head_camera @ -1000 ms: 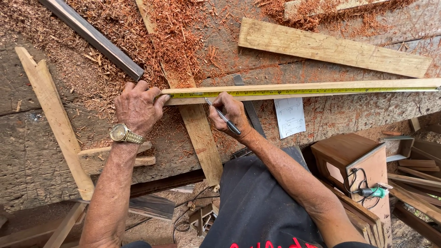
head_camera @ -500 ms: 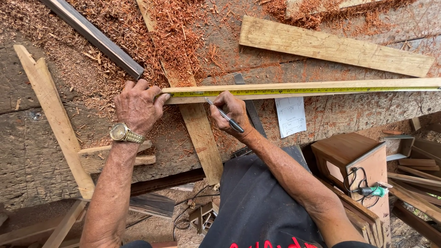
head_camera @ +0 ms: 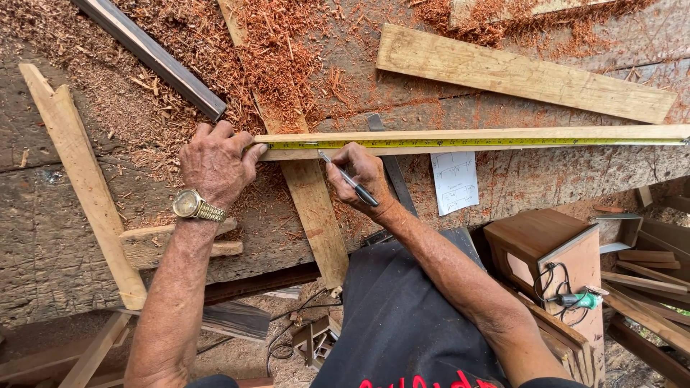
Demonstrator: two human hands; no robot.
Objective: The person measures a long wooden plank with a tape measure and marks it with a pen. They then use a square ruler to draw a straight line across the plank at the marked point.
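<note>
A long thin wooden strip (head_camera: 503, 135) lies across a rough workbench (head_camera: 43, 237), with a yellow tape measure (head_camera: 467, 143) stretched along it. My left hand (head_camera: 214, 162), with a gold wristwatch, presses the tape's end against the strip's left end. My right hand (head_camera: 363, 171) holds a black pen (head_camera: 350, 179) with its tip at the strip's near edge, a short way right of that end.
Reddish wood shavings (head_camera: 280, 50) cover the bench. A wide board (head_camera: 525, 72) lies beyond the strip, a plank (head_camera: 316, 215) crosses under it, a dark metal bar (head_camera: 151, 54) lies upper left. A paper note (head_camera: 455, 181) lies by the strip. Wooden boxes (head_camera: 546, 244) and offcuts sit lower right.
My right hand has shifted very slightly with the pen against the strip. My left hand keeps the tape end in place.
</note>
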